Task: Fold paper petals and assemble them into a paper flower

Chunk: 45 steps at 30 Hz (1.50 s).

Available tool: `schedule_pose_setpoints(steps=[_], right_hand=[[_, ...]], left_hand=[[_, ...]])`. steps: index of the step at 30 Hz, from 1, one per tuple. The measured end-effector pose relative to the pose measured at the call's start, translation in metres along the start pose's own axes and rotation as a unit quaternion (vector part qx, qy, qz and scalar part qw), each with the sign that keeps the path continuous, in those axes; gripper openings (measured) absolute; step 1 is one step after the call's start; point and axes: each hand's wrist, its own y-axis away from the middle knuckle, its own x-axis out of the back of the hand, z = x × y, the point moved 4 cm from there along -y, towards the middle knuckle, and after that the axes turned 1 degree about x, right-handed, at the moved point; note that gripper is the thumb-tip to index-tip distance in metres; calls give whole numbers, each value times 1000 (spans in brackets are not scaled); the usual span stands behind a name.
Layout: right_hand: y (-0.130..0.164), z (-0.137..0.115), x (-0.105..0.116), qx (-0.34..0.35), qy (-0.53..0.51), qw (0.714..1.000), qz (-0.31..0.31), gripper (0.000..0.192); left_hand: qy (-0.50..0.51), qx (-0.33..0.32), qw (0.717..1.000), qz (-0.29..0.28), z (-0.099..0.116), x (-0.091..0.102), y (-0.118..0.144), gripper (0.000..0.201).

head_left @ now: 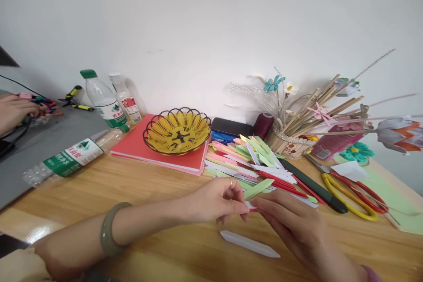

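Hands first: left hand (214, 200) with fingers pinched closed on a green folded paper strip (258, 188), right hand (291, 224) meeting it at 3 o'clock, fingers extended and loosely curled, fingertips on the lower end of that strip where a bit of white and red paper shows; grip there hard to tell for sure. Just below, at 6 o'clock, white folded strip (249, 243) lying free on the wooden surface (165, 185). Beyond, at 12 o'clock, pile of coloured folded strips (251, 158), with yellow-handled scissors (350, 196) at 2 o'clock. Farther, yellow wire basket (177, 131) on a red folder (139, 145) at 11 o'clock, water bottles (104, 99) at 10 o'clock, another person's hand (13, 110) at far 9 o'clock. Best kept pinched near the fold, edges aligned, crease pressed with fingertips against the surface, loose strips kept away.
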Motion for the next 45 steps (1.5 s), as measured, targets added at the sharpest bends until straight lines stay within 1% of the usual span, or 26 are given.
schedule_pose_setpoints(steps=[1,4,5,7,9,11,14,17,19,20,22,23,25,28,30,31,33,36,40,43,44,45], right_hand=[[-1,1,-1,-19,1,1000,-14,23],[-1,7,-7,-115,-19,991,-69,20],[0,9,-9,-143,-31,986,-78,21],[2,13,-12,-181,-49,979,-76,23],[4,13,-13,-193,-55,976,-81,22],[5,11,-13,-197,-50,974,-99,21],[12,5,-11,-204,-21,972,-113,23],[24,0,-9,-204,6,972,-113,22],[35,-3,-9,-191,16,976,-104,22],[40,-3,-8,-185,22,978,-94,21],[50,0,-3,-184,35,980,-63,18],[55,4,0,-193,44,979,-44,18],[65,11,6,-214,67,975,-7,17],[73,16,12,-225,96,969,26,21],[75,14,13,-223,109,968,48,23],[75,12,13,-218,113,968,57,23],[74,6,11,-206,113,970,71,22],[71,1,7,-187,102,974,70,20],[72,4,4,-184,95,976,63,20],[75,8,2,-178,94,978,60,20],[76,8,2,-173,93,978,63,20],[76,8,3,-167,91,980,66,20]], left_hand=[[-9,0,1000,12,-1,1,-1,17],[-39,-12,998,47,-4,4,-3,11],[-48,-23,997,56,-5,4,-3,11],[-63,-40,995,67,-6,4,-3,12],[-93,-42,992,76,-7,4,-1,16],[-150,-42,984,83,-7,2,1,17],[-244,-59,965,80,-2,-3,7,12],[-306,-52,948,75,0,-6,17,15],[-350,-78,930,77,1,-7,24,17],[-372,-107,919,80,1,-8,28,17],[-424,-184,882,86,1,-11,33,16],[-453,-222,859,85,0,-14,35,16],[-511,-279,810,65,-7,-21,35,19],[-586,-320,741,67,-22,-32,29,22],[-626,-314,709,84,-31,-36,23,19],[-637,-314,698,92,-35,-37,20,18],[-643,-310,692,104,-39,-38,18,19],[-633,-309,700,113,-42,-38,19,15],[-630,-313,700,119,-45,-41,22,13],[-638,-303,700,108,-46,-45,21,14],[-640,-290,704,102,-46,-45,19,15],[-635,-272,717,94,-44,-44,17,16]])
